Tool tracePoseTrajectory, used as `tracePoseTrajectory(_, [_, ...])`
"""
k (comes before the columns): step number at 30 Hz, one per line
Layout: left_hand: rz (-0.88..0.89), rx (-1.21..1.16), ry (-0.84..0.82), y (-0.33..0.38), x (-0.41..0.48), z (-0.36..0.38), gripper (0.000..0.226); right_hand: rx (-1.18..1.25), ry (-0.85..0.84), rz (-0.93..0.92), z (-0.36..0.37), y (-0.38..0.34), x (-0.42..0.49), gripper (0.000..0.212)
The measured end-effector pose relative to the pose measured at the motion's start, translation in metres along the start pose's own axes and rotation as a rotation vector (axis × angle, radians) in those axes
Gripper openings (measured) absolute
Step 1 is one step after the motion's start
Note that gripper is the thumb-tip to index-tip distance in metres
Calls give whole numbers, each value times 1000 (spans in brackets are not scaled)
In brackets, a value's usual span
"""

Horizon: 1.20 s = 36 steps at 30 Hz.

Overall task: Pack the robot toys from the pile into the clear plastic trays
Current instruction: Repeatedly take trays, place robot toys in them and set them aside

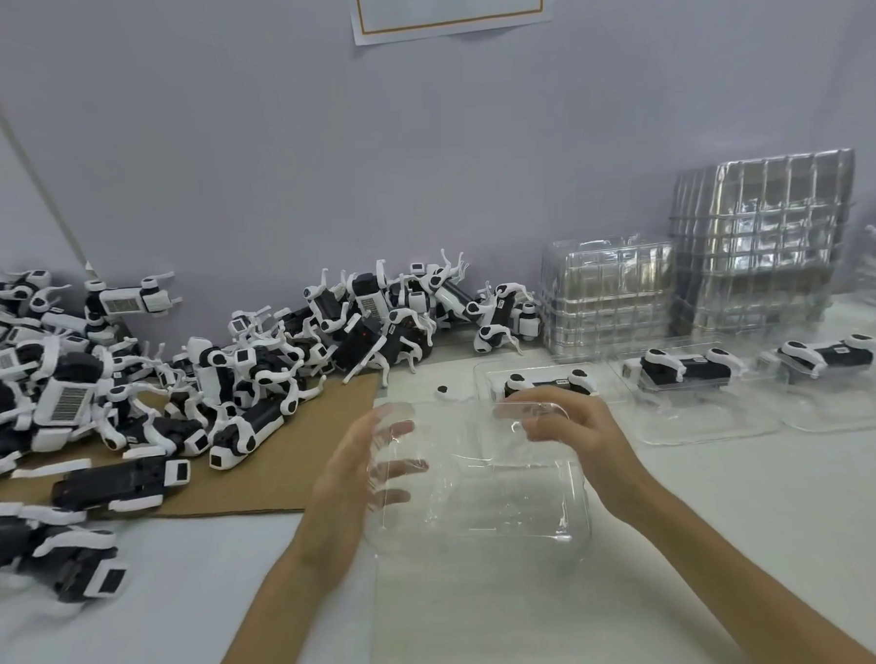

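The left hand [354,468] and right hand [578,436] grip an empty clear tray [490,501], fingers [399,428] curled round its ends. Best to set it flat on the table [740,519], cavity up, near the pile [124,389].

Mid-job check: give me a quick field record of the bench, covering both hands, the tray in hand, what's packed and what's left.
left hand: holds the left end of the clear tray
right hand: fingers curled over the tray's far right rim
tray contents: empty, no toy in it
packed trays: three in a row beyond the hands, one toy each
toy pile: at left, partly on a cardboard sheet, many toys unpacked
tray stacks: two by the wall at right
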<state>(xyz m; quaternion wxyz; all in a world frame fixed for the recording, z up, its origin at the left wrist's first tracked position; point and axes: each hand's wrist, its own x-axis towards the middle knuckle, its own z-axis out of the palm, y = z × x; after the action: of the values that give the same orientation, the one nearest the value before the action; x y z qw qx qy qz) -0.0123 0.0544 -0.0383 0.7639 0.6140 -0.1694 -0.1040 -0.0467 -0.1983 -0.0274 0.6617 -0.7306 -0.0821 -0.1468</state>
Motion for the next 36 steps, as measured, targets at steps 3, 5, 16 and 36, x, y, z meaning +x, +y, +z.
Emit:
tracePoseTrajectory(3, [23, -41, 50, -3, 1, 5, 66, -31, 6, -14, 1, 2, 0, 35])
tracePoseTrajectory(5, [32, -145, 133, -2, 2, 4, 64, -32, 9, -7, 1, 2, -1, 41])
tracePoseTrajectory(16, [139, -305, 495, -1, 11, -23, 31, 22, 20, 32, 7, 6, -3, 38])
tracePoseTrajectory(36, [-57, 894, 778, 27, 48, -121, 60, -382, -208, 125, 26, 36, -12, 15])
